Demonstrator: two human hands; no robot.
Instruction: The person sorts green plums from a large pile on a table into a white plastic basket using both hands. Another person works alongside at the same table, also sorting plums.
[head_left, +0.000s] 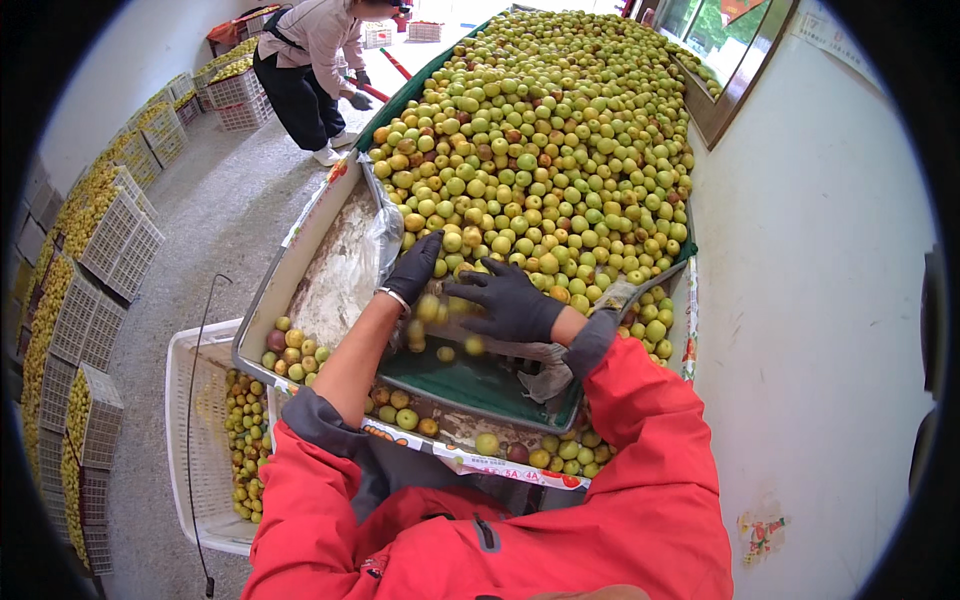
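A deep heap of small round green-yellow fruits (540, 172), some blotched brown or red, slopes down towards me. My left hand (415, 268), in a black glove, rests at the heap's lower left edge with its fingers extended against the fruits. To its right, my black-gloved right hand (506, 300) spreads its fingers at the foot of the heap. Between and below my hands, several blurred fruits (428, 307) tumble onto a green-lined chute (465, 382). Neither hand visibly grips a fruit; both palms are hidden.
Around the chute, a tray (334, 262) with raised edges holds loose fruits and clear plastic film (384, 232). A white crate (196, 435) of fruits and a thin hooked rod (196, 360) stand at left. Stacked full crates (124, 240) line the wall. Another person (311, 67) bends nearby.
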